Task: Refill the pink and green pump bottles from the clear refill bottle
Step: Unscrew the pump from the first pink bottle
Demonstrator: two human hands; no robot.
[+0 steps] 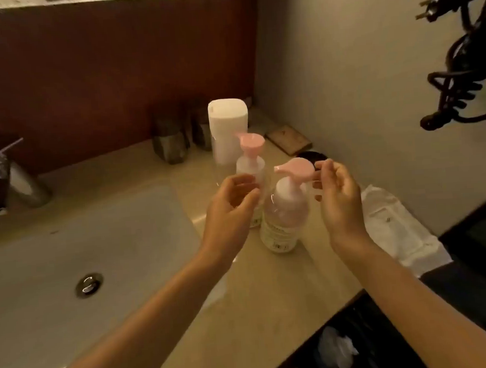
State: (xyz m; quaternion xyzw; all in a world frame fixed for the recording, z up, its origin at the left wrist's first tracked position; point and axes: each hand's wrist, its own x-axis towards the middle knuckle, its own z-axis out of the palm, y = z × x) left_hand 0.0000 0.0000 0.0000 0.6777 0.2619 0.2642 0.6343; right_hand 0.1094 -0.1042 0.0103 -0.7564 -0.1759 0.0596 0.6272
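pink pump bottle upright on desk, right of sink | second pink-headed bottle just behind | left hand, right hand flanking, fingers loosely curled, gripping nothing | white-capped clear bottle farthest back

We see two pump bottles upright on the counter. The nearer pump bottle has a pink pump head with its spout pointing left, a clear body with pinkish fill and a pale label. The smaller pump bottle, also pink-headed, stands just behind it to the left. Behind both stands a tall white-topped bottle.
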